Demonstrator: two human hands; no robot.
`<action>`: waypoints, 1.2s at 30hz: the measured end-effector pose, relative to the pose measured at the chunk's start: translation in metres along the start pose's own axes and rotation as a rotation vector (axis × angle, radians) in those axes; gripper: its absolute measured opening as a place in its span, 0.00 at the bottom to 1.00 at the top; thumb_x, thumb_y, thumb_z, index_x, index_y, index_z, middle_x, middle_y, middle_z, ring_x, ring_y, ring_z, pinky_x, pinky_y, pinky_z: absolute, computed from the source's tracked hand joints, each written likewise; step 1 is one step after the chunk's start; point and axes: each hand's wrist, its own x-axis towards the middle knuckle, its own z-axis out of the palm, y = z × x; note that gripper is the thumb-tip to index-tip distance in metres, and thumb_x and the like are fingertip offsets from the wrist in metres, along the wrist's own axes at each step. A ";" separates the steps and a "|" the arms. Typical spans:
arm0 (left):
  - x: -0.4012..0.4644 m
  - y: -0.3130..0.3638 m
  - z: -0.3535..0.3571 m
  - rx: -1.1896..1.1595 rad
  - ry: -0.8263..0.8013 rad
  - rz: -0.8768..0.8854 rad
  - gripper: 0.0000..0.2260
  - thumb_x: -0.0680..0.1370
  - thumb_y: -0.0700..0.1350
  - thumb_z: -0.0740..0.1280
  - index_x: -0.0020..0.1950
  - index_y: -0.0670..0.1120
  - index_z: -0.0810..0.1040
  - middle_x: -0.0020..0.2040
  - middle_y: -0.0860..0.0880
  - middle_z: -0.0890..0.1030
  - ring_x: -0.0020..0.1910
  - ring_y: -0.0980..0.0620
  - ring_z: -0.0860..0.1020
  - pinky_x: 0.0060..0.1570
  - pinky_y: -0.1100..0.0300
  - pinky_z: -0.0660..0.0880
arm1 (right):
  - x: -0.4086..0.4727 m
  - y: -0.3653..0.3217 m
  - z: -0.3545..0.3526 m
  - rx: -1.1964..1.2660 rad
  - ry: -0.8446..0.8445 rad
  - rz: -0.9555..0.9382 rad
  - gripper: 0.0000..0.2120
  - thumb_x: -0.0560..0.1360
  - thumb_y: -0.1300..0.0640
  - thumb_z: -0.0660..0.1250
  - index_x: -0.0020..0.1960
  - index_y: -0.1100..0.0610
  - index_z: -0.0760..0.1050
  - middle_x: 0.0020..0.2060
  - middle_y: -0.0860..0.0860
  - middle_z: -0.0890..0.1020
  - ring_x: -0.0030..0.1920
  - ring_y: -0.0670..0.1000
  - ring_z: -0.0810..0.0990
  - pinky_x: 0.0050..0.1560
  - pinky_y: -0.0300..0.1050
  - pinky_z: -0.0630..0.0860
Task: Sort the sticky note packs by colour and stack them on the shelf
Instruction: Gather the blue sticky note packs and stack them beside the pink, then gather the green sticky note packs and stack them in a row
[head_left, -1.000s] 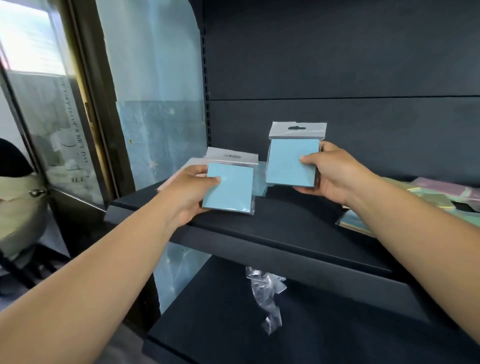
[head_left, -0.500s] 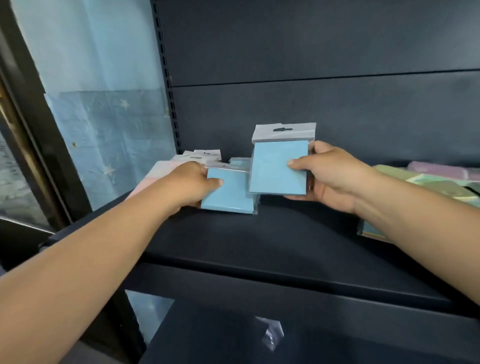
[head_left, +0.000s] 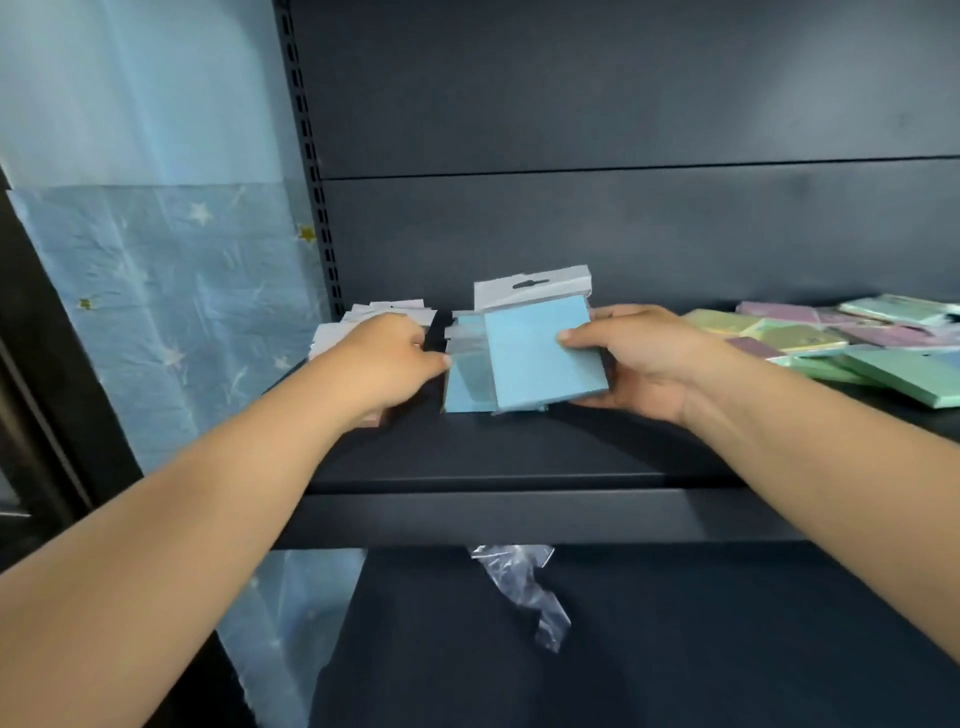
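Upright, pale-blue sticky note pack (head_left: 545, 358) with grey hang-tab, pinched in right hand (head_left: 641, 358); left hand (head_left: 387, 358) fingers unclear.

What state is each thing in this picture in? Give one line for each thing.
right hand: grips a blue pack
held blue pack: upright, above the shelf
blue stack: on the shelf, left fingertips touching it
left hand: fingers loose
mixed packs: unsorted heap, right
plastic wrapper: crumpled, lower shelf

On the shelf (head_left: 519, 457), one stack of packs (head_left: 363, 322) lies left, a second stack (head_left: 465, 384) beside it, loose packs (head_left: 857, 343) right.
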 end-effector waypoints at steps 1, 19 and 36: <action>-0.011 -0.001 -0.004 -0.010 0.018 0.035 0.14 0.77 0.46 0.64 0.33 0.50 0.65 0.37 0.48 0.72 0.44 0.49 0.72 0.41 0.58 0.68 | -0.002 0.003 0.007 -0.026 -0.007 0.017 0.07 0.75 0.67 0.62 0.45 0.56 0.73 0.38 0.52 0.81 0.36 0.50 0.80 0.37 0.46 0.77; -0.080 -0.053 0.026 0.328 0.298 0.514 0.21 0.75 0.58 0.54 0.37 0.46 0.80 0.34 0.50 0.80 0.34 0.47 0.78 0.30 0.58 0.74 | -0.008 0.019 0.042 -1.048 0.264 -0.056 0.20 0.75 0.45 0.63 0.32 0.57 0.64 0.28 0.51 0.69 0.29 0.50 0.68 0.29 0.41 0.64; -0.069 0.074 0.096 0.273 0.228 0.615 0.16 0.78 0.56 0.59 0.57 0.49 0.78 0.54 0.55 0.79 0.55 0.54 0.75 0.48 0.66 0.66 | -0.033 0.026 -0.142 -1.322 0.072 -0.144 0.17 0.80 0.44 0.51 0.58 0.51 0.73 0.59 0.48 0.71 0.67 0.53 0.67 0.69 0.48 0.60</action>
